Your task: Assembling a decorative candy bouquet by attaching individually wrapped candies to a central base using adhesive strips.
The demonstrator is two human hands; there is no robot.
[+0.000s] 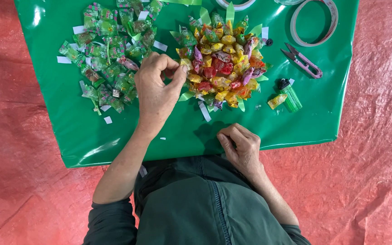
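A round bouquet of wrapped candies [223, 61] in yellow, red, orange and purple, edged with green ribbon loops, lies on a shiny green sheet [296, 122]. My left hand [157, 88] reaches to its left edge with thumb and fingers pinched together against the candies there; what it pinches is too small to make out. My right hand [241, 147] rests near the sheet's front edge with its fingers curled in; I cannot see anything in it. A loose pile of green-wrapped candies [110, 54] lies to the left of my left hand.
Pink thread snips [302, 61] and a green lighter [290, 96] with a loose yellow candy [276, 100] lie right of the bouquet. Tape rolls [314, 22] sit at the far right. White paper strips [204, 111] are scattered about. A red tarp [377, 136] surrounds the sheet.
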